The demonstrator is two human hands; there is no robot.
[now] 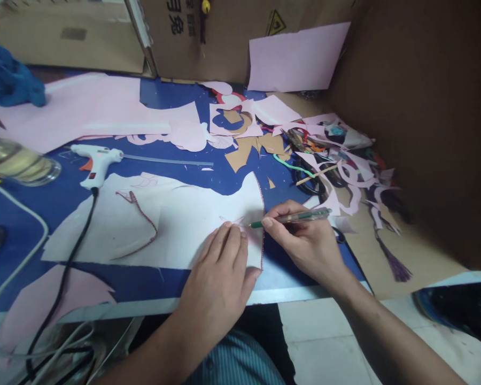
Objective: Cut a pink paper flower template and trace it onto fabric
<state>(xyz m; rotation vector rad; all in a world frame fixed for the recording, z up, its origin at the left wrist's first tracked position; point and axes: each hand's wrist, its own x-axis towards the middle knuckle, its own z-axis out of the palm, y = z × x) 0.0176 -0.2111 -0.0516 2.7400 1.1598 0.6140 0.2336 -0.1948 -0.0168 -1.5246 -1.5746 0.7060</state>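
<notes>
A white piece of cloth (180, 219) lies flat on the blue tabletop, with dark red stitching along its right edge and a curved line of the same stitching on its left part. My left hand (220, 267) rests on its right half, palm down with fingers stretched out. In my right hand (304, 240) is a pen (300, 216) with a green grip, pinched between thumb and fingers. The pen's tip is at the cloth, just right of my left fingertips. Faint reddish lines show on the cloth beside those fingertips, partly covered by them.
A white glue gun (98, 160) lies at the cloth's upper left, its black cord crossing the cloth. Further left stands a clear jar (20, 163). Pink paper scraps (348, 182) and cords pile up at the right. Cardboard walls (417, 133) border the back and right.
</notes>
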